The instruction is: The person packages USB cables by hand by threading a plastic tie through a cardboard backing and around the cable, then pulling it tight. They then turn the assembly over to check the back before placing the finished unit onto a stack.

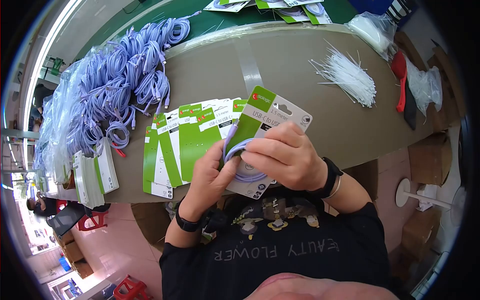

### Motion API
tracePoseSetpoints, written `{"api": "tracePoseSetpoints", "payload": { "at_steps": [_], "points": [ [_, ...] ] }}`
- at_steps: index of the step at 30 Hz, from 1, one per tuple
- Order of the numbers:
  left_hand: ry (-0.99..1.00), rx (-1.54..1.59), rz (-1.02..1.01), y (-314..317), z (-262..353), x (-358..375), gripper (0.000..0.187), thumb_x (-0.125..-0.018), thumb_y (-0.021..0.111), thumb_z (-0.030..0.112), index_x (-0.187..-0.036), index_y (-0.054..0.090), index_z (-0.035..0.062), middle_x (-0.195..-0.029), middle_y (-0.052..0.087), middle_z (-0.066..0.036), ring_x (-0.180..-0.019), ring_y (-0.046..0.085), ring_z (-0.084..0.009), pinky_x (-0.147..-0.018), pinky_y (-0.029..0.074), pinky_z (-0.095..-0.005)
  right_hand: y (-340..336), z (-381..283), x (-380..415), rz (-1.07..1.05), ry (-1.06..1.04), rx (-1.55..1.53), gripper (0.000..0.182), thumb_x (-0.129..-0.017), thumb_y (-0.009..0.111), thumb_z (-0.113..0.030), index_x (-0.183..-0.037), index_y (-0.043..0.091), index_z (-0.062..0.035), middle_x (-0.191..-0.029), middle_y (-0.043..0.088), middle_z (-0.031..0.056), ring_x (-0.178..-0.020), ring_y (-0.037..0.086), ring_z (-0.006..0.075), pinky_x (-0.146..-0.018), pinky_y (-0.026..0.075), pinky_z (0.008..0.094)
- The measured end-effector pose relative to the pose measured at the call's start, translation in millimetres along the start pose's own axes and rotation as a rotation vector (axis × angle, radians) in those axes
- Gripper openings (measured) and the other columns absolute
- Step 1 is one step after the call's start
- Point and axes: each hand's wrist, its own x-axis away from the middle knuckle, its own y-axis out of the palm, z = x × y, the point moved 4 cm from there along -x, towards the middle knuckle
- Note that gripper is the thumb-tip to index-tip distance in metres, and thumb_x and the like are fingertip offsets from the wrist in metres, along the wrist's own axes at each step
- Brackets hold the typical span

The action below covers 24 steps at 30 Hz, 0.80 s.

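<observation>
A coiled lilac USB-C cable (250,177) lies against a green and white cardboard backing card (261,100), close in front of my chest. My left hand (206,176) grips the coil and the card's left edge, thumb over the cable. One cable plug sticks up beside that thumb. My right hand (290,156) is closed in a pinch over the coil's upper part; whatever lies between its fingertips is hidden. Left of my hands, several more green and white cards (192,145) overlap on the table (295,65).
A big heap of coiled lilac cables (112,75) covers the left side, beside clear plastic bags. Stacked cards (92,175) stand at the front left edge. White cable ties (350,77) lie to the right, near a red-and-black tool (401,82). Carded cables (295,12) sit at the back.
</observation>
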Motion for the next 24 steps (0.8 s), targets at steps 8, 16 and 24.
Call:
{"api": "tracePoseSetpoints", "payload": {
  "at_steps": [8, 16, 24],
  "points": [
    [0.203, -0.706, -0.084, -2, 41, -16, 0.041, -0.088, 0.062, 0.012, -0.125, 0.052, -0.0010, -0.092, 0.065, -0.021, -0.082, 0.066, -0.0260, -0.073, 0.050, -0.0347, 36, 28, 29, 0.335, 0.580, -1.236, 0.007, -0.096, 0.049, -0.003, -0.094, 0.056, -0.0020, -0.103, 0.063, 0.0119, -0.089, 0.063, 0.0179, -0.084, 0.050, 0.0312],
    [-0.089, -0.419, -0.205, 12, 43, -30, 0.034, -0.092, 0.058, 0.009, -0.124, 0.056, -0.0025, -0.086, 0.067, -0.018, -0.073, 0.064, -0.0202, -0.068, 0.050, -0.0308, 44, 36, 54, 0.367, 0.837, -1.397, 0.007, -0.095, 0.054, -0.007, -0.092, 0.056, -0.0006, -0.101, 0.063, 0.0091, -0.090, 0.063, 0.0153, -0.085, 0.050, 0.0289],
    [-0.167, -0.305, -0.096, 18, 30, -20, 0.031, -0.091, 0.059, 0.006, -0.121, 0.060, -0.0017, -0.096, 0.070, -0.010, -0.082, 0.063, -0.0110, -0.073, 0.051, -0.0273, 42, 25, 64, 0.291, 1.060, -1.516, 0.009, -0.091, 0.062, -0.008, -0.086, 0.058, -0.0016, -0.093, 0.060, 0.0039, -0.087, 0.062, 0.0124, -0.080, 0.050, 0.0259]
  ]
}}
